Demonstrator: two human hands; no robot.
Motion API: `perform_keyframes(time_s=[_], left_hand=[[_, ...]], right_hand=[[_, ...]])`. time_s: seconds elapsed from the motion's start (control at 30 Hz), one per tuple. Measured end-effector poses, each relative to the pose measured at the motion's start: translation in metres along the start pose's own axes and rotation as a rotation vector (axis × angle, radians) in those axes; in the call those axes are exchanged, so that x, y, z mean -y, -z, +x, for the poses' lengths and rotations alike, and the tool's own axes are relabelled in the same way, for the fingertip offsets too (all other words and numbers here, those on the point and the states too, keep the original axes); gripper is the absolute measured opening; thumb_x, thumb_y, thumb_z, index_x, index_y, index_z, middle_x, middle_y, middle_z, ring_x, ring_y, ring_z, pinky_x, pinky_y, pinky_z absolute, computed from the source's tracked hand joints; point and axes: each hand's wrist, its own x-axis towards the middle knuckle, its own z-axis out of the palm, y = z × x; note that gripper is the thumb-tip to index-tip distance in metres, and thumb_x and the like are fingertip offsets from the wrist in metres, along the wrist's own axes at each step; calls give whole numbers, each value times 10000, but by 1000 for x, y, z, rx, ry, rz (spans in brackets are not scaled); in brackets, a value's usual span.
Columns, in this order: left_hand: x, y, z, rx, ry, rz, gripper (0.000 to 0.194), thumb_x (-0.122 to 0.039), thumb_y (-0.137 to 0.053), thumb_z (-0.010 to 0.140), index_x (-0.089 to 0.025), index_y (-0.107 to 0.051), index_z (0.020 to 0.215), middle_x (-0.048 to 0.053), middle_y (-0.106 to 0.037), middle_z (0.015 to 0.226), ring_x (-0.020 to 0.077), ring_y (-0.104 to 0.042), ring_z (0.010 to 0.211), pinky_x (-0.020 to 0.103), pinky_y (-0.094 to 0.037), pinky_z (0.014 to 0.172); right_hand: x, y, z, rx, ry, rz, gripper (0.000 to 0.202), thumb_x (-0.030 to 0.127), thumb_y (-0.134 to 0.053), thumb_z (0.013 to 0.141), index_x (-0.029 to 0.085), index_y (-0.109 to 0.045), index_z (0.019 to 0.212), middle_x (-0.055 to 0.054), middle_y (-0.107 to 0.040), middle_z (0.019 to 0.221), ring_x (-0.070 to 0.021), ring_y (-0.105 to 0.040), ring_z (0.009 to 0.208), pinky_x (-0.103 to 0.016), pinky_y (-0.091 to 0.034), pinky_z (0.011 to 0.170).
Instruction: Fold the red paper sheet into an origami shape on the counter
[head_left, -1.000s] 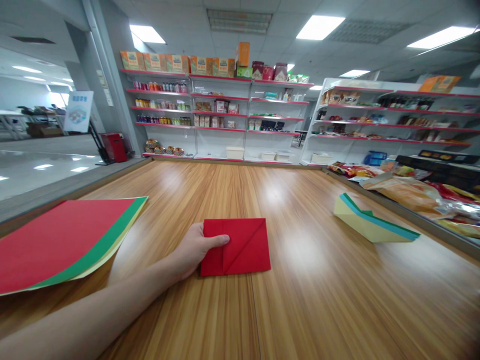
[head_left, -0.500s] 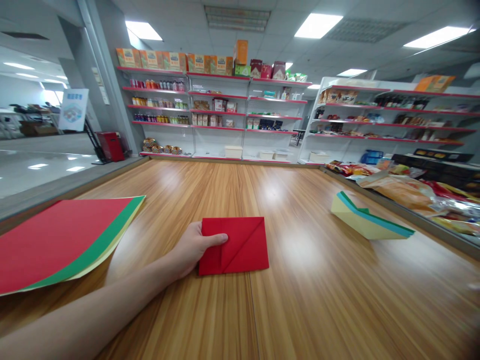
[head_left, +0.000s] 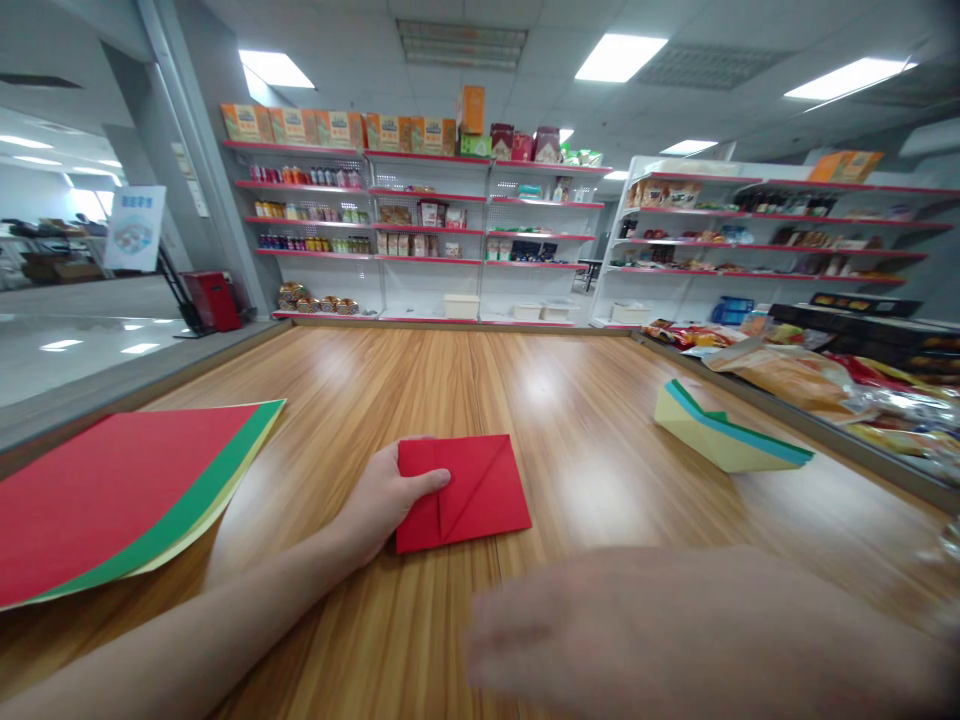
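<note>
Folded red paper [head_left: 480,495] clamped in the left hand [head_left: 383,503], fingers mostly hidden, right hand [head_left: 637,630] blurred, grip unclear.

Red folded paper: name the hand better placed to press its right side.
Likely right: the right hand looks free, though blurred; the left hand grips the opposite edge of the red folded paper.

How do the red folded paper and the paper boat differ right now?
The red folded paper shows only red; the paper boat shows pale yellow, blue and green.
The red folded paper is a flat, four-sided packet; the paper boat stands opened out, with pointed ends.
The left hand grips the red folded paper; no hand touches the paper boat.
Both are folded.
</note>
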Motion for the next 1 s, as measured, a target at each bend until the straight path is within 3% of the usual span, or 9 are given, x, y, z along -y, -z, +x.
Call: perform_keyframes(time_s=[0.13, 0.2, 0.27, 0.37, 0.43, 0.6, 0.73, 0.87, 1.0], left_hand=[[9, 4, 2, -131, -240, 382, 789, -305, -766, 640, -160, -412, 1330, 147, -566, 1230, 330, -534, 1143, 453, -408, 976], [15, 6, 3, -105, -403, 653, 601, -284, -693, 710, -165, -504, 1268, 153, -492, 1319, 345, -412, 1263, 489, -305, 1055], [18, 7, 3, 66, -522, 938, 367, -245, -554, 814, -184, -604, 1172, 131, -450, 1384, 318, -323, 1330, 497, -205, 1104], [13, 6, 1, 427, -483, 1179, 453, -175, -410, 861, -193, -511, 1302, 110, -396, 1444, 262, -307, 1352, 495, -178, 1116], [5, 5, -2, 522, -400, 1256, 564, -158, -410, 837, -173, -374, 1400, 114, -312, 1483, 252, -268, 1370, 495, -185, 1114], [-11, 7, -7, 594, -336, 1312, 609, -189, -392, 854, -190, -260, 1449, 104, -190, 1522, 244, -176, 1397, 474, -177, 1119], [-11, 13, -5, 656, -405, 1316, 592, -204, -356, 886, -205, -216, 1462, 77, -169, 1532, 228, -147, 1404, 454, -148, 1134], [-13, 14, -4, 679, -399, 1376, 528, -247, -252, 945, -217, -185, 1468, 43, -151, 1540, 199, -118, 1409, 432, -138, 1144], [-17, 11, -6, 656, -411, 1407, 512, -308, -198, 969, -220, -165, 1472, 46, -172, 1539, 203, -148, 1406, 424, -168, 1139]], right_hand=[[-12, 3, 29, 8, -24, -84, 868, 477, -688, 740, 124, -302, 1433, -185, -340, 1447, -343, -367, 1290, -460, -331, 1048], [-24, 1, 39, 145, 28, -95, 1008, 570, -685, 679, 90, -247, 1449, -208, -236, 1489, -372, -288, 1333, -483, -290, 1071], [-32, -2, 42, 169, 57, -98, 1034, 581, -673, 673, 83, -217, 1456, -206, -202, 1501, -366, -244, 1353, -480, -253, 1091], [-37, -4, 43, 95, 109, -98, 940, 531, -688, 682, 110, -304, 1430, -174, -267, 1486, -318, -271, 1349, -417, -238, 1107], [-38, -5, 44, 30, 141, -105, 862, 514, -709, 666, 115, -414, 1370, -162, -354, 1438, -301, -331, 1312, -393, -251, 1101], [-49, -7, 55, -54, 183, -124, 547, 505, -678, 728, 115, -627, 1108, -134, -593, 1149, -259, -527, 1070, -372, -400, 964], [-65, -12, 59, -158, 229, -99, 240, 314, -574, 871, 145, -653, 1023, -100, -626, 1024, -201, -552, 1005, -331, -420, 919], [-87, -15, 60, -242, 249, -92, 209, 235, -494, 921, 159, -682, 971, -96, -621, 976, -184, -563, 980, -328, -428, 898], [-106, -16, 63, -318, 174, -122, 258, 235, -459, 936, 131, -692, 895, -104, -621, 951, -172, -580, 905, -316, -455, 841]])
